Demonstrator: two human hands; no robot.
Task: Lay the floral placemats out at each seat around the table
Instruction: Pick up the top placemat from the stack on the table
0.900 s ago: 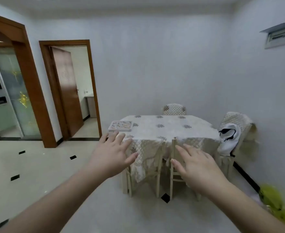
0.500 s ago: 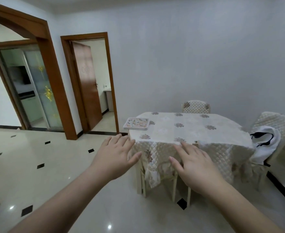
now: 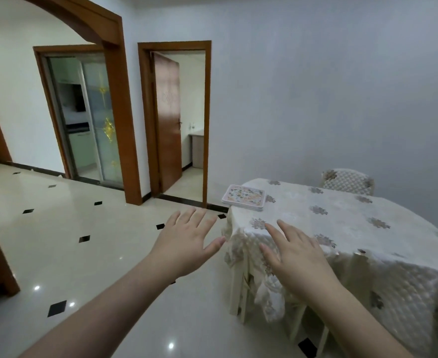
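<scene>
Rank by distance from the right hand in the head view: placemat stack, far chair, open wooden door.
From the right hand:
1. Placemat stack, on the table's near-left corner, just ahead of the fingers.
2. Far chair, behind the table, to the right.
3. Open wooden door, left, across the floor.

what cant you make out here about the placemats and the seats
- Placemats, head view: stacked at the table's corner; the count is too small to tell.
- Chair behind the table: only its backrest top shows.
- Near-side seats: hidden by the hanging tablecloth and the right hand.
</scene>
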